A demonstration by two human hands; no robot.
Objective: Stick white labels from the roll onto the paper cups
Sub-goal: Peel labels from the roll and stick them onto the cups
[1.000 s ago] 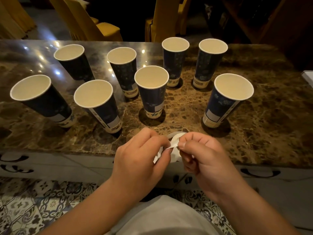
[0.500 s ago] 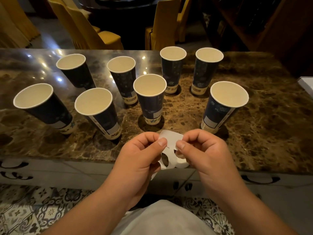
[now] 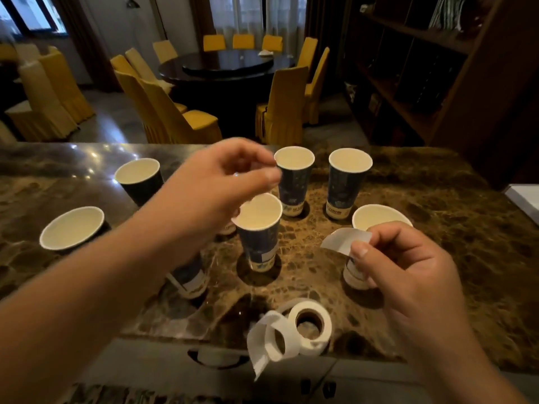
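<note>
Seven paper cups are showing on the brown marble tabletop, all upright with open white mouths and dark blue printed walls. Two are standing at the back, one just beside the left hand's fingertips and another to its right. A middle cup is sitting directly under the left hand, which is reaching forward above its rim with thumb and forefinger curled close together; the motion blur is keeping me from telling whether anything is pinched between them. At the left, one cup is standing farther back and another nearer the table's left side, while a sixth cup is mostly hiding beneath the left forearm, only its base showing. The seventh cup is standing behind the right hand, which is pinching a white label between thumb and fingers, the other fingers folded in; the label is sticking out to the left, held in the air above the table and apart from any cup wall. The label roll is lying on the near edge of the tabletop, touched by neither hand, with a loose strip of backing curling off it and hanging past the edge. Yellow-covered chairs are surrounding a dark round table behind.
</note>
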